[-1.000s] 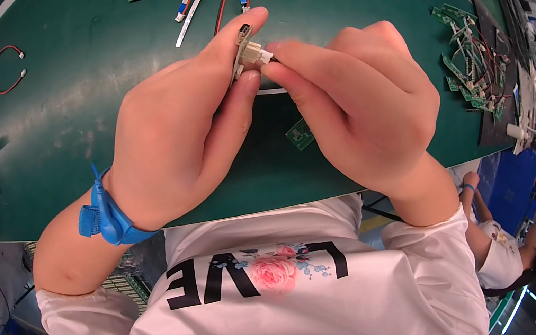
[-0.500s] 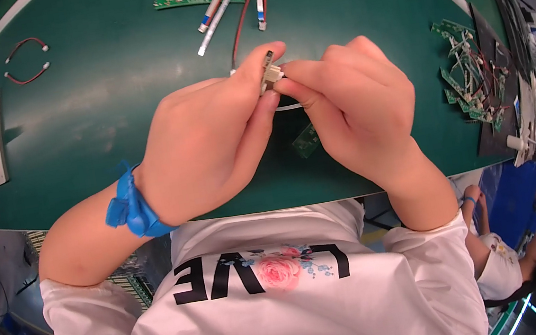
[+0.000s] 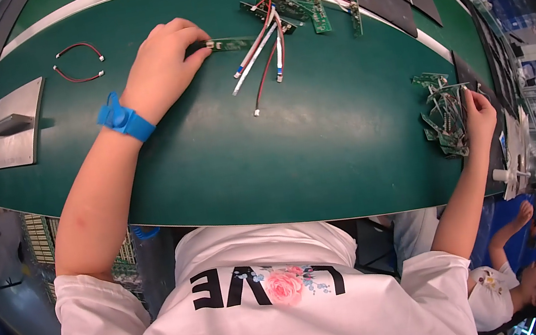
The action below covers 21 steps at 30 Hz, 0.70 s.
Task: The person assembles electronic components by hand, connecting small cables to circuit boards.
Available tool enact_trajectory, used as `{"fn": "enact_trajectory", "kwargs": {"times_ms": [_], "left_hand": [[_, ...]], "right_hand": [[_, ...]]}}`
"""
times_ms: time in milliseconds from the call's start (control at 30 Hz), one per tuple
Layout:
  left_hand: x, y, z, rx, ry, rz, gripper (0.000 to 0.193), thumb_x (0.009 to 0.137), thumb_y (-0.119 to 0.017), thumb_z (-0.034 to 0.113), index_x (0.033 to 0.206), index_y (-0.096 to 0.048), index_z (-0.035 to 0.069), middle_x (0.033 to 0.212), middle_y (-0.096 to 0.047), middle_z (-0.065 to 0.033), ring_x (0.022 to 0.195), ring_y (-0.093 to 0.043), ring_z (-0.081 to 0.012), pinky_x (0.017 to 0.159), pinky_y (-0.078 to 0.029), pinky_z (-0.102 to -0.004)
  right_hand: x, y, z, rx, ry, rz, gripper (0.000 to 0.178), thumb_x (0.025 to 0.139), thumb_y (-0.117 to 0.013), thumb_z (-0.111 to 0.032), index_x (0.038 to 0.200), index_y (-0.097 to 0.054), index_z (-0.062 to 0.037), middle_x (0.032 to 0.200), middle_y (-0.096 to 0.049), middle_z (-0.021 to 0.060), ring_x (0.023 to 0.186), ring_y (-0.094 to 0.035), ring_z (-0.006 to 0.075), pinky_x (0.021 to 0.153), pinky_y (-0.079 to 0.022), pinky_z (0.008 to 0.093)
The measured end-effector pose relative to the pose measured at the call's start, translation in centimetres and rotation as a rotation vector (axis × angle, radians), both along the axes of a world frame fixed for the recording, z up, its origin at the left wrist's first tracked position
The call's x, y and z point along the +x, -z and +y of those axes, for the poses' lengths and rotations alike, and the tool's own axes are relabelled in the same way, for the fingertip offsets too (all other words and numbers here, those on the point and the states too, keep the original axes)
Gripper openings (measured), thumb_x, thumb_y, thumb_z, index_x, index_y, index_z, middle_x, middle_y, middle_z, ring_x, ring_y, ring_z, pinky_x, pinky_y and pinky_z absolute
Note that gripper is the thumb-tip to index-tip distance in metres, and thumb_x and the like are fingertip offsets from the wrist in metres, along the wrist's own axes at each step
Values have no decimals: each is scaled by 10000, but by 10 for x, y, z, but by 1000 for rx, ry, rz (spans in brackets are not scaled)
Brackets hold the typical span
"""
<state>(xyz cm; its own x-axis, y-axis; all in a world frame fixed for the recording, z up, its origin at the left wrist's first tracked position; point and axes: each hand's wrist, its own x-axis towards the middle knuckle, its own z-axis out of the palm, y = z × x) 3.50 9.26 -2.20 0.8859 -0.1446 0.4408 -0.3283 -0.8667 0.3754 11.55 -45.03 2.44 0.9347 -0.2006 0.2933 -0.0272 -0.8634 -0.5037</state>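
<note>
My left hand (image 3: pixel 161 61), with a blue band (image 3: pixel 123 118) round the wrist, is closed on the left end of a long narrow green circuit board (image 3: pixel 231 44) at the far middle of the table. Thumb and forefinger pinch it. Over its right end lie white flat cables (image 3: pixel 255 54) and red-and-black wires. At the right side, my right hand (image 3: pixel 480 114) has its fingertips together at the edge of a heap of small circuit boards with wires (image 3: pixel 443 115). What those fingertips hold is too small to make out.
Two short red-and-black cables (image 3: pixel 79 53) lie far left, beyond a metal plate with an upright fin (image 3: pixel 15 127). More circuit boards (image 3: pixel 319 13) lie at the back by black mats (image 3: pixel 375 0). Another person (image 3: pixel 503 281) sits at the lower right.
My hands were together at the middle, pinching a small part with a pale connector. They have parted: the left reached away to the long board, the right went to the heap.
</note>
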Motion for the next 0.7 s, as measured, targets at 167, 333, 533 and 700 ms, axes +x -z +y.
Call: {"fn": "enact_trajectory", "kwargs": {"times_ms": [167,333,533,700], "left_hand": [[-45,-32,-8,-231,-17,-46,164,828,-624,80,973,-658,11,849,-676,-85,716,-635,-237,672,-500,-279],[-103,-71,-49,-1059,128,409,204,853,-585,-9,1044,-636,-56,884,-677,-109,774,-617,-108,702,-497,-222],[-120,-67,-76,-1076,176,670,271,819,-620,-13,1090,-610,-14,907,-677,-92,752,-621,-126,693,-489,-251],[-104,-57,-70,-322,522,47,384,679,-714,-12,1041,-593,26,940,-652,-94,779,-618,-250,793,-473,-375]], "right_hand": [[-45,-18,80,-488,166,-422,337,874,-628,-213,1173,-577,-65,984,-580,75,903,-560,135,826,-423,262],[-122,-22,197,790,-708,231,365,859,-630,-112,1188,-522,3,971,-576,50,827,-569,106,734,-462,229],[-153,-19,270,1255,-903,669,400,953,-492,-290,1212,-424,8,779,-581,80,588,-509,106,538,-413,213],[-157,-17,272,1324,-740,751,183,979,-445,-231,982,-488,-53,623,-522,12,488,-388,36,441,-293,195]]}}
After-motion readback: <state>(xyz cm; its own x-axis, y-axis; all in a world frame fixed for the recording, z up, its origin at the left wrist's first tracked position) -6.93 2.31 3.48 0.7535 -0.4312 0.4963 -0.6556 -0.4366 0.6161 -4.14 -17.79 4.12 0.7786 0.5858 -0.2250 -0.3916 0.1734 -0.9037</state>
